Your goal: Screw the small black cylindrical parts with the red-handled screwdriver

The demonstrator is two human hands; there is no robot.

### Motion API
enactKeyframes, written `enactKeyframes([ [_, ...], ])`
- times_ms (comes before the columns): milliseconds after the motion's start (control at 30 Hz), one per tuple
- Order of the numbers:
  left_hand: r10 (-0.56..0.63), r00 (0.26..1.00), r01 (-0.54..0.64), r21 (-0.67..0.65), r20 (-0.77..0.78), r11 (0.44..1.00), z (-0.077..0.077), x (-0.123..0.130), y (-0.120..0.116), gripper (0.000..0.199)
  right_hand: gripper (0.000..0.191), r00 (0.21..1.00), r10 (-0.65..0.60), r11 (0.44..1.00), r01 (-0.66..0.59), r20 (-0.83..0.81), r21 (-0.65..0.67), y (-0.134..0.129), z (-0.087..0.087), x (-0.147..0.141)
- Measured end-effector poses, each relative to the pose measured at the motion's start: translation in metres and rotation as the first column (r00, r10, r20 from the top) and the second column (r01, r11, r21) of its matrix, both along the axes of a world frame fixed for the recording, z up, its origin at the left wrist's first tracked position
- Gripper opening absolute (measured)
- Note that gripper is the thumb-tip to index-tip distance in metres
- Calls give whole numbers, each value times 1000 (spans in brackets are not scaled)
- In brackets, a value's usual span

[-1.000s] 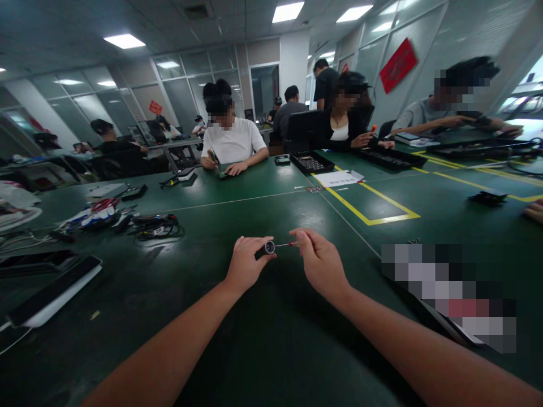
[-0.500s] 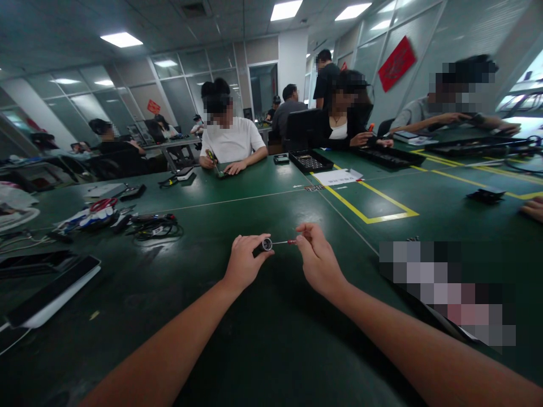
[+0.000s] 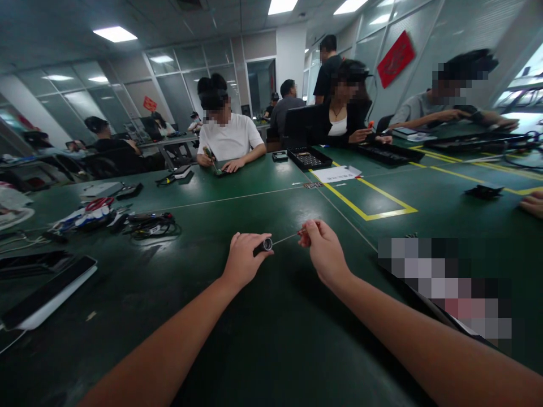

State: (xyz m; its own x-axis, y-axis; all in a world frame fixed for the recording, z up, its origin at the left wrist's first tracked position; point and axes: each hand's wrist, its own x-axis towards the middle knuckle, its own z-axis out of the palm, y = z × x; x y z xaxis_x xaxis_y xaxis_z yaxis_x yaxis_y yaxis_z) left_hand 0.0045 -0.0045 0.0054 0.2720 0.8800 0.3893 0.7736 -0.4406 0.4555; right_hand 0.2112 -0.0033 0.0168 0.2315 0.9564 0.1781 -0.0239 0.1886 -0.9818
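The left hand (image 3: pixel 243 259) pinches a small black cylinder (image 3: pixel 266 244) between the thumb and the curled fingers, with its open, ring-like end turned toward the right hand (image 3: pixel 326 252). The right hand pinches the red handle (image 3: pixel 301 232) of a thin screwdriver (image 3: pixel 285 239), whose shaft slopes down a little toward the cylinder. Both things are held above the green table (image 3: pixel 263 328), between the two forearms and well apart from the cable bundle (image 3: pixel 155 225) at left. The tip is too small in this view, so I cannot tell if it sits inside the open end or only beside its rim.

For this work at the open end, I would judge that the left grip matters most. The cylinder should be firm and not roll in the fingers, because its round side probably turns easily under a push. The shaft should be in one line with the place where it presses; the present slope could make the tip slip out, and the left thumb is near its path. The pressure is better light and straight, with the turning done by the fingertips on the handle. Resting the wrists on the table would perhaps make both hands steadier.
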Motion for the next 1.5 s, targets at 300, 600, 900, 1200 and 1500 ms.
enactKeyframes([
  [300,-4,1000,4,12,21,1000,0,1,-4,40,27,978,28,992,-53,206,119,-12,6,-5],
  [600,-25,998,24,23,49,999,-3,4,-3,40,37,939,4,983,-66,343,170,-22,14,-5],
  [900,-15,998,12,44,59,999,0,1,-3,37,18,976,61,983,-95,211,157,-19,9,-6],
  [1200,-11,1000,11,-30,4,1000,2,-3,-1,39,25,991,-10,997,-1,-131,-80,5,-3,1],
  [1500,-8,1000,8,-1,17,1000,2,-2,-3,37,28,994,26,994,-37,106,102,-8,6,-4],
])
